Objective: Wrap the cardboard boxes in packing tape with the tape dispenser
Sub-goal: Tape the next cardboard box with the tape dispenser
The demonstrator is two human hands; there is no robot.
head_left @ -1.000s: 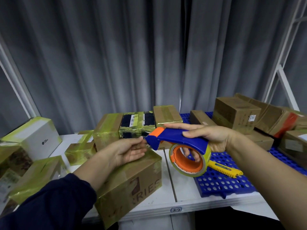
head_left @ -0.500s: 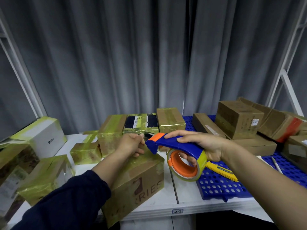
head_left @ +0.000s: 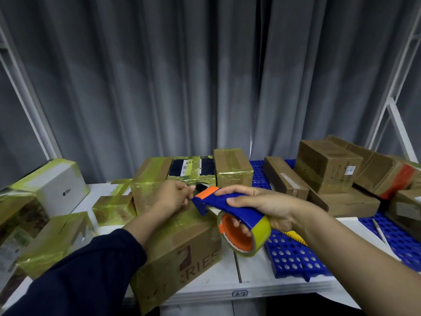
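Right, the head view, the only angle we get: the right hand (head_left: pixel 262 204) is clamped round the blue plastic tape dispenser with the orange nose (head_left: pixel 227 205), thumb over the top and fingers hooked into the orange core of the roll of yellowish packing tape (head_left: pixel 262 233), all of it in the air just above the far right corner of the big brown cardboard box (head_left: pixel 182 254). That box lies at the front of the white tabletop (head_left: pixel 227 279), its top glossy with tape, its printed front face mostly bare, and its near corner looks to hang out past the edge. The left hand (head_left: pixel 173 197) is over the box top, fingers curled, tips drawn together right at the dispenser's nose; it looks like a try for the tape's free end, but whether anything sits between those tips I cannot tell. Now the trouble spots, as I judge them: a lost end would snap back onto the roll or fold on itself. Those fingertips are also very close to where a cutter blade would be. Fingers inside the core could brake the roll, so a hard pull might drag the overhanging box off the front, with no flat palm pinning it. The tape-wrapped boxes (head_left: pixel 57 242) crowd the left, leaving little room to turn it, and the yellow utility knife (head_left: pixel 296 238) on the blue perforated plastic mat (head_left: pixel 293 261) lies just under the right wrist.
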